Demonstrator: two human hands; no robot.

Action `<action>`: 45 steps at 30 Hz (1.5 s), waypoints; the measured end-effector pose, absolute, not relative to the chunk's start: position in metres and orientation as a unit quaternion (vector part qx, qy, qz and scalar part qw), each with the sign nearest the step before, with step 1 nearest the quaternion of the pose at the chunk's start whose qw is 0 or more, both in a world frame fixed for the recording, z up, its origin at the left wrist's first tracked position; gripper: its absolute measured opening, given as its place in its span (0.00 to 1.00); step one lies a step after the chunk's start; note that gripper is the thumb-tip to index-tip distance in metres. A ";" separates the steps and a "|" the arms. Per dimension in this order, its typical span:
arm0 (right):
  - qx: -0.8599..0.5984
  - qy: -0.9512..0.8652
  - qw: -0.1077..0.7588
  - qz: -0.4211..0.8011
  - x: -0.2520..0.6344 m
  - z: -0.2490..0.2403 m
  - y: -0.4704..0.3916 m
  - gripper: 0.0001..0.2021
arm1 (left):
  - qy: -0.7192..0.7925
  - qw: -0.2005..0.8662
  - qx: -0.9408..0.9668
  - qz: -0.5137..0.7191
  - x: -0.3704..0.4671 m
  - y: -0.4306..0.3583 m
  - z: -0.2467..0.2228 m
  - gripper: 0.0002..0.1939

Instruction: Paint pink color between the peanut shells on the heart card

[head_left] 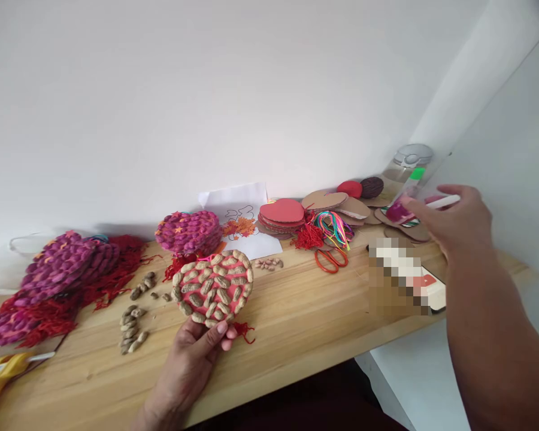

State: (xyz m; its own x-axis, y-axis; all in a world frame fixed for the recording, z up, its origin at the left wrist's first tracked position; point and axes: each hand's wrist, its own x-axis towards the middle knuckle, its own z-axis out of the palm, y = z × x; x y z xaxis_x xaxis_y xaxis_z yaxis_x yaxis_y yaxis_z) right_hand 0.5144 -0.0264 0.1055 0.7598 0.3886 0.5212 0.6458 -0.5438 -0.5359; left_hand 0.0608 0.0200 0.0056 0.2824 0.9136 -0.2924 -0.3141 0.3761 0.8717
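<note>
My left hand (197,353) grips the lower edge of a round red disc covered in peanuts (213,287), tilted up above the table, thumb on its front. A red yarn tassel (245,331) hangs out beside those fingers. Over at the right, my right hand (460,218) is closed around a white stick-like handle (444,202), perhaps a brush; its far end is hard to make out. Close to those fingertips stands a small clear container of purple paint (400,209). Loose peanuts (132,329) lie on the wooden table left of the disc.
Purple-painted peanut pieces with red tassels (58,266) are piled at the left, near a yellow glue gun (4,374). Along the wall are red cardboard shapes (282,212), coloured cords (330,227), orange-handled scissors (330,261) and a lidded bottle (412,157). A phone (432,288) lies right.
</note>
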 end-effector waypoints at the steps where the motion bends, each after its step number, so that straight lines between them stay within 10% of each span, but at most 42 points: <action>1: -0.863 -0.302 0.381 -0.138 0.500 0.106 -0.029 0.35 | 0.413 0.717 0.359 0.432 0.061 0.020 0.006 0.16; 13: -0.732 -0.537 0.389 0.157 0.353 0.077 -0.023 0.31 | 0.372 0.718 0.373 0.454 0.058 0.014 0.005 0.14; 45: -0.698 -0.607 0.378 -0.030 0.335 0.077 -0.020 0.32 | 0.344 0.682 0.405 0.502 0.094 0.064 0.031 0.17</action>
